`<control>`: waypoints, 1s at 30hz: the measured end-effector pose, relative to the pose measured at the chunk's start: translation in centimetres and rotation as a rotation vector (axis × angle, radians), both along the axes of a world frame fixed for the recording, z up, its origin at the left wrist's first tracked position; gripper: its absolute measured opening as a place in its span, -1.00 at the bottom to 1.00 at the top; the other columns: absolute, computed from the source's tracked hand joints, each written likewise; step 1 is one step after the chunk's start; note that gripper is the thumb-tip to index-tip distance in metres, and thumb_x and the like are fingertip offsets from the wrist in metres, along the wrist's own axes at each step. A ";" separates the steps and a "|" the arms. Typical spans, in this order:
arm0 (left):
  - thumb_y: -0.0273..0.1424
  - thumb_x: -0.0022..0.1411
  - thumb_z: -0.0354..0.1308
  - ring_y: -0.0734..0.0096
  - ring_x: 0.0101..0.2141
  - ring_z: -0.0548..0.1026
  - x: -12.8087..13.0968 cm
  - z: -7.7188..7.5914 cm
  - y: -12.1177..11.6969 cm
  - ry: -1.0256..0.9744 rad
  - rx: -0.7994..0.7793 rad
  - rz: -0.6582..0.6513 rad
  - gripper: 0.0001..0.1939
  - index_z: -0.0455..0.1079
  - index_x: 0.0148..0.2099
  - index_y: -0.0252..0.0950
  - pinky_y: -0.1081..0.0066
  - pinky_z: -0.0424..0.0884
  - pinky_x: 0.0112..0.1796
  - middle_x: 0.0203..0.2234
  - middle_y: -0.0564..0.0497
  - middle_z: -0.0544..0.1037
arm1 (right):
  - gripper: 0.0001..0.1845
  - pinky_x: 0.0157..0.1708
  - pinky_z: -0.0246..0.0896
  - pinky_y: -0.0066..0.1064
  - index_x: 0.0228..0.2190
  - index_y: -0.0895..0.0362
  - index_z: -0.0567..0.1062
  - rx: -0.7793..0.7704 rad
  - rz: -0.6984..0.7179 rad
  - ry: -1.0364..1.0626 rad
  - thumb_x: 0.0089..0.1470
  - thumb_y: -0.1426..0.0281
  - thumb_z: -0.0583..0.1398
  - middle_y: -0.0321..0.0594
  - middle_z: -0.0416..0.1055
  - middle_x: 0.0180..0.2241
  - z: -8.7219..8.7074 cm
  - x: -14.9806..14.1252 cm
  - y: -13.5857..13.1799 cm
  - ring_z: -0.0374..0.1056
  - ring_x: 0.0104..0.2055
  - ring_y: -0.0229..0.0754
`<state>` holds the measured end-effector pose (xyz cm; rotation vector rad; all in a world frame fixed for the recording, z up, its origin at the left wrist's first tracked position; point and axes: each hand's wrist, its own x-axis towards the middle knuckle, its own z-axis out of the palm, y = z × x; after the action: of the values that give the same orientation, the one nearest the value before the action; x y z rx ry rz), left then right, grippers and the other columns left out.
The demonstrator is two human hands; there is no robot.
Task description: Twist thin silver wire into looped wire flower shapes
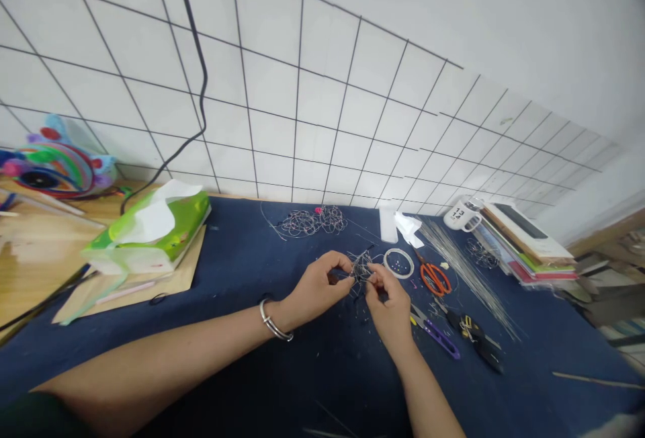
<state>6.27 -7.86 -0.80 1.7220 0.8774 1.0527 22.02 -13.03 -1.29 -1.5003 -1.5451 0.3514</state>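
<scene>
A small tangle of thin wire [361, 267] is held between my two hands, over the dark blue cloth [242, 256]. My left hand [320, 285], with a silver bangle at its wrist, pinches the tangle's left side between thumb and fingers. From the right, my right hand [388, 300] grips the other side with closed fingertips. Just beyond the right hand lie a white ring-shaped coil [398, 250] with tiny pieces inside it, orange-handled scissors [435, 279] and purple-handled snips [439, 338]. Short wire scraps are scattered on the cloth below the hands.
Black-handled pliers [474, 332] and a long bundle of straight wires [468, 270] lie to the right. At the back are a looped wire heap [312, 221], a mug [461, 215] and stacked books [527, 236]. A green tissue pack [151, 230] stands left.
</scene>
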 end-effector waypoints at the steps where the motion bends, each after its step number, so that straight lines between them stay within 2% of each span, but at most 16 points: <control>1: -0.45 0.06 0.08 0.47 -0.35 0.36 0.0 0.0 0.0 0.006 0.003 0.006 -0.90 0.29 -0.30 -0.31 0.47 0.34 -0.37 -0.34 0.02 0.39 | -0.67 -0.27 0.23 -0.39 -0.15 0.06 0.40 0.010 0.022 -0.027 0.02 0.47 0.03 -0.25 0.36 -0.38 0.0 0.0 0.0 0.30 -0.35 -0.23; 6: -0.44 0.07 0.07 0.53 -0.45 0.34 -0.3 0.2 0.2 0.049 -0.005 -0.013 -0.91 0.29 -0.30 -0.30 0.50 0.31 -0.42 -0.39 0.05 0.39 | -0.71 -0.31 0.22 -0.40 -0.25 0.05 0.46 0.035 0.025 -0.080 0.00 0.48 0.03 -0.24 0.34 -0.40 -0.2 0.1 0.1 0.29 -0.37 -0.22; 16: -0.35 0.15 0.02 0.54 -0.48 0.30 -0.5 0.2 1.1 0.020 -0.017 -0.037 -0.87 0.28 -0.28 -0.30 0.52 0.26 -0.45 -0.48 0.08 0.37 | -0.76 -0.33 0.24 -0.41 -0.26 0.12 0.42 -0.081 0.023 0.055 -0.05 0.45 0.10 -0.28 0.36 -0.45 -0.8 0.5 0.3 0.30 -0.43 -0.25; 23: -0.35 0.17 0.02 0.49 -0.39 0.36 -0.5 0.0 1.2 0.009 -0.016 -0.074 -0.87 0.27 -0.26 -0.30 0.48 0.31 -0.37 -0.37 0.03 0.41 | -0.78 -0.32 0.23 -0.42 -0.26 0.12 0.40 -0.046 0.022 0.046 -0.02 0.45 0.10 -0.26 0.36 -0.41 -0.7 0.6 0.2 0.30 -0.39 -0.25; 30: -0.43 0.15 0.03 0.42 -0.24 0.37 -0.4 0.0 1.1 0.009 0.063 -0.061 -0.94 0.24 -0.36 -0.31 0.42 0.32 -0.26 -0.23 -0.02 0.41 | -0.80 -0.31 0.23 -0.41 -0.28 0.10 0.41 0.017 0.017 -0.035 -0.01 0.46 0.08 -0.26 0.35 -0.41 -0.6 0.6 0.3 0.30 -0.37 -0.24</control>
<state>5.84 -6.72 -0.82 1.7956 0.7999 1.0423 22.66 -12.73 -1.85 -1.4883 -1.5857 0.3226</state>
